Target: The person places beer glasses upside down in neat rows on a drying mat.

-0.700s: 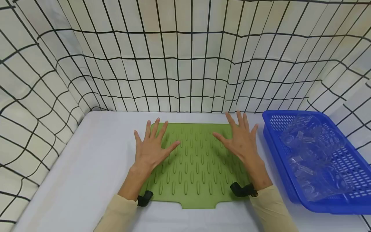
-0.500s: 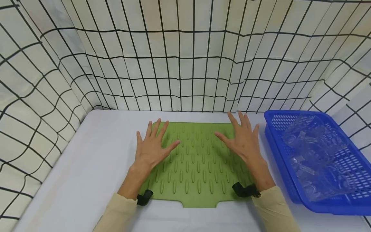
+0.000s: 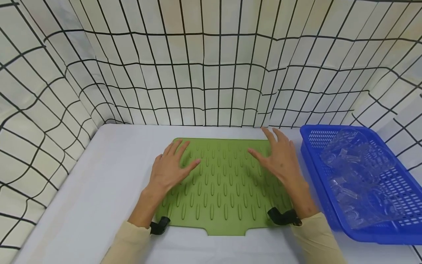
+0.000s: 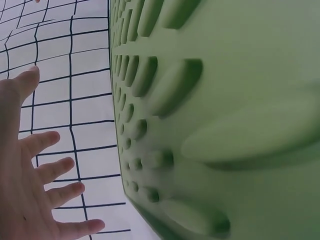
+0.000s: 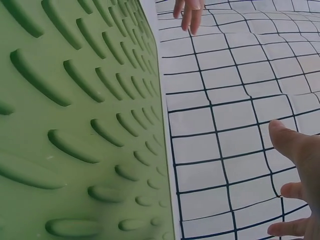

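Observation:
A green ridged mat (image 3: 227,183) with a tab at its near edge lies flat on the white table. Over its left side hovers my left hand (image 3: 169,168), fingers spread and slightly bent, holding nothing. My right hand (image 3: 280,157) is above the mat's right side, thumb apart from the fingers, also holding nothing. In the left wrist view, a gap separates the left hand (image 4: 25,175) from the mat's raised ridges (image 4: 180,85). The right wrist view has the right hand (image 5: 300,175) apart from the mat (image 5: 100,115), with left fingertips (image 5: 189,12) at the top.
A blue perforated basket (image 3: 318,183) stands at the right, with several clear transparent vessels (image 3: 356,176) inside. White cloth walls with a black grid (image 3: 211,73) enclose the table's back and sides. White tabletop (image 3: 99,183) extends left of the mat.
My left hand has shifted slightly left and nearer, its fingers bending more. My right hand has moved a little to the right, fingers also bending. Mat and basket stay put.

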The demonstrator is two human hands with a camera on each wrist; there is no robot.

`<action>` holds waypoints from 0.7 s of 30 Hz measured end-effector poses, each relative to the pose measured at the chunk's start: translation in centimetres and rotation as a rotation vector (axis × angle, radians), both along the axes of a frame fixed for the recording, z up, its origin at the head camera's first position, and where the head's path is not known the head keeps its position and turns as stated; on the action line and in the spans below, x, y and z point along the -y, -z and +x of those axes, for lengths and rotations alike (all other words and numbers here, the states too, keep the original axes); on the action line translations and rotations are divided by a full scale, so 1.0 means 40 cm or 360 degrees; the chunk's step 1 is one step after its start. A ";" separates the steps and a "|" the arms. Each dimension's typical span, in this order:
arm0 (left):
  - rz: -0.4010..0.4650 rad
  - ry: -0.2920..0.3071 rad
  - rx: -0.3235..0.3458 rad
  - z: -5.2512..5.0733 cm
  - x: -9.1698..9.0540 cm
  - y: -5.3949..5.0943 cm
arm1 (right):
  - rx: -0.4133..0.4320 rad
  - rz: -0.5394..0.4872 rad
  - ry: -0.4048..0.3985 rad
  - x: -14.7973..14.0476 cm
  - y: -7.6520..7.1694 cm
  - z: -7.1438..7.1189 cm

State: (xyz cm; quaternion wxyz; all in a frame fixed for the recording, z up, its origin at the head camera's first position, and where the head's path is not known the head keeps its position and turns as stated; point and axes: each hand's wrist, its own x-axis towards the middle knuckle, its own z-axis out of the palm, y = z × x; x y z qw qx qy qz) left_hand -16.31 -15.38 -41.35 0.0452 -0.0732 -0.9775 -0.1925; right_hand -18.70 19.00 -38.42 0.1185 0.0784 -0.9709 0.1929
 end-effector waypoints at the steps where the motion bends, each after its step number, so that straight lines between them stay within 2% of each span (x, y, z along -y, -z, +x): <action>1: 0.0017 0.0006 0.0001 0.001 0.002 0.000 | -0.0001 -0.0008 0.0001 -0.001 -0.003 0.000; 9: 0.0200 0.0040 0.0086 0.007 0.018 0.003 | -0.0012 -0.0035 0.0018 -0.006 -0.036 0.009; 21: 0.0261 0.0075 0.0167 0.012 0.035 0.013 | -0.0083 -0.0090 0.0021 -0.019 -0.068 0.030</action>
